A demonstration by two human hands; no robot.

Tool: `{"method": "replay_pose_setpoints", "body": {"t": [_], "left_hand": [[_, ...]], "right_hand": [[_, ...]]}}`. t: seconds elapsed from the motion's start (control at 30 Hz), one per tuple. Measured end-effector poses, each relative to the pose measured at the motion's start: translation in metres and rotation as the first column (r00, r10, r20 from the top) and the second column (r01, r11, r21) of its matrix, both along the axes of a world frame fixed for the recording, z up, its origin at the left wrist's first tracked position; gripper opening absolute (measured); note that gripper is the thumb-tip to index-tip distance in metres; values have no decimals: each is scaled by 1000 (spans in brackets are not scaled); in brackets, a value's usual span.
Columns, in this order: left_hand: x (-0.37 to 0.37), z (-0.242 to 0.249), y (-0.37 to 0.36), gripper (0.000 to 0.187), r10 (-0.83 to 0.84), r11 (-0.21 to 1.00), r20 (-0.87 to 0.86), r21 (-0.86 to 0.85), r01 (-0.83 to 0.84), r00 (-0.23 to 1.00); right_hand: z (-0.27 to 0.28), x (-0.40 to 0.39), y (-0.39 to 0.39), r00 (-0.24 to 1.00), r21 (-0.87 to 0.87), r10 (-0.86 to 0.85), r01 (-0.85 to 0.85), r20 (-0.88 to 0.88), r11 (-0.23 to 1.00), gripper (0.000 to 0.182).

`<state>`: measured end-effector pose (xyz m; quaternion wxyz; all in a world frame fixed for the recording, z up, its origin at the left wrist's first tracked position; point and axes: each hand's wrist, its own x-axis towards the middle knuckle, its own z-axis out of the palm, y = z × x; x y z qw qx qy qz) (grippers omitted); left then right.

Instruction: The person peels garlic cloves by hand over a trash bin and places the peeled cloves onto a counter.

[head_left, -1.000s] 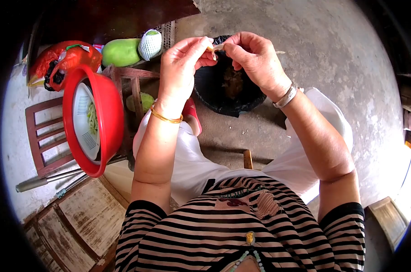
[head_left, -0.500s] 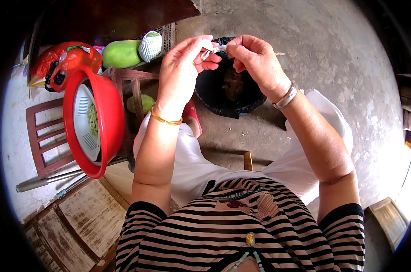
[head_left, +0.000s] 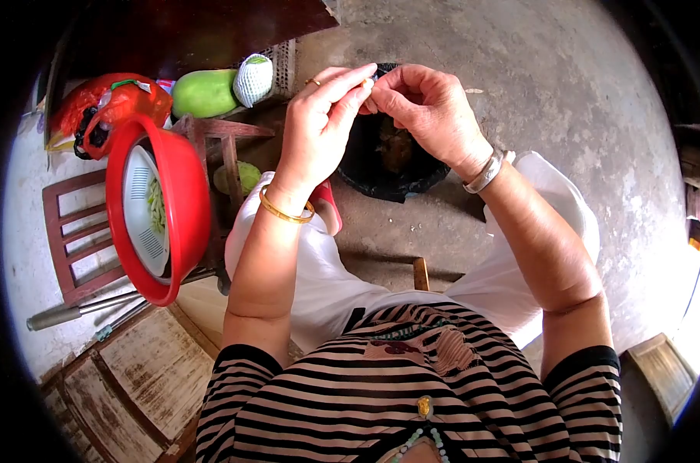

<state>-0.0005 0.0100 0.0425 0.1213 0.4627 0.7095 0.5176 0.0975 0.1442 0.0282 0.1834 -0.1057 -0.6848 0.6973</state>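
Note:
My left hand (head_left: 323, 116) is raised over the rim of a black-lined bin (head_left: 365, 174), its thumb and fingers pinched together. Between the fingertips a bit of a small whitish piece (head_left: 369, 82) peeks out; most of it is covered, so its kind cannot be made out. My right hand (head_left: 435, 112) meets it there, thumb and forefinger closed at the same spot. Brownish scraps (head_left: 396, 147) lie inside the bin under the hands.
On the left, a red basin (head_left: 188, 208) holds a white colander (head_left: 139, 181) with pale green pieces (head_left: 158, 208). Beyond it are red plastic bags (head_left: 138, 104), a green melon-like fruit (head_left: 203, 94) and a net-wrapped fruit (head_left: 253, 81). A wooden chair (head_left: 57, 231) stands by the basin.
My hands have drawn closer together, and the left has turned and shifted slightly right. Fingers now cover most of the whitish strips that showed between them before.

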Motion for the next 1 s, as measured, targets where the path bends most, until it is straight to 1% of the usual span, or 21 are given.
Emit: {"method": "replay_pose_setpoints", "body": {"t": [0.03, 0.1, 0.13, 0.23, 0.33, 0.43, 0.53, 0.63, 0.73, 0.83, 0.93, 1.0], "left_hand": [[0, 0, 0, 25, 7, 1000, -106, -13, -8, 994], [-1, 0, 0, 27, 9, 1000, -163, -3, -10, 987], [-1, 1, 0, 28, 11, 1000, -192, 2, -10, 981], [0, 5, 0, 30, 15, 999, -259, -35, -25, 966], [1, 6, -1, 31, 12, 999, -323, -29, -23, 946], [1, 9, -1, 31, -25, 999, -370, -31, 15, 929], [-1, 7, -3, 32, -73, 997, -302, -33, 66, 950], [1, 8, -4, 31, -92, 995, -262, -60, 79, 961], [-1, 7, -4, 31, -114, 993, -226, -62, 103, 967], [-4, 7, -6, 32, -146, 989, -253, -69, 133, 956], [-7, 7, -7, 32, -153, 988, -181, -42, 147, 972], [-7, 7, -8, 32, -166, 986, -227, -53, 158, 960]], "right_hand": [[-1, 1, 0, 1000, 13, -4, 4, -1, 1000, 18], [-2, 0, 0, 1000, 14, -5, 5, 3, 1000, 19], [-2, 1, 1, 1000, 15, -6, 5, 5, 1000, 19], [4, 3, 0, 999, -70, 7, -5, 35, 998, 20], [6, 4, 0, 997, -41, 9, -6, 77, 999, 21], [3, 4, 2, 998, 16, 5, -6, 69, 1000, 22], [-4, 2, 5, 1000, 242, -8, 7, 2, 970, 22], [0, 2, 11, 995, 255, 54, -75, 88, 964, 22], [7, 3, 14, 979, 139, 126, -149, 163, 979, 22], [1, 2, 16, 976, 87, 162, -176, 146, 981, 22], [2, 2, 13, 970, 2, 198, -200, 144, 980, 23], [4, 3, 12, 967, -19, 199, -199, 159, 980, 24]]}}
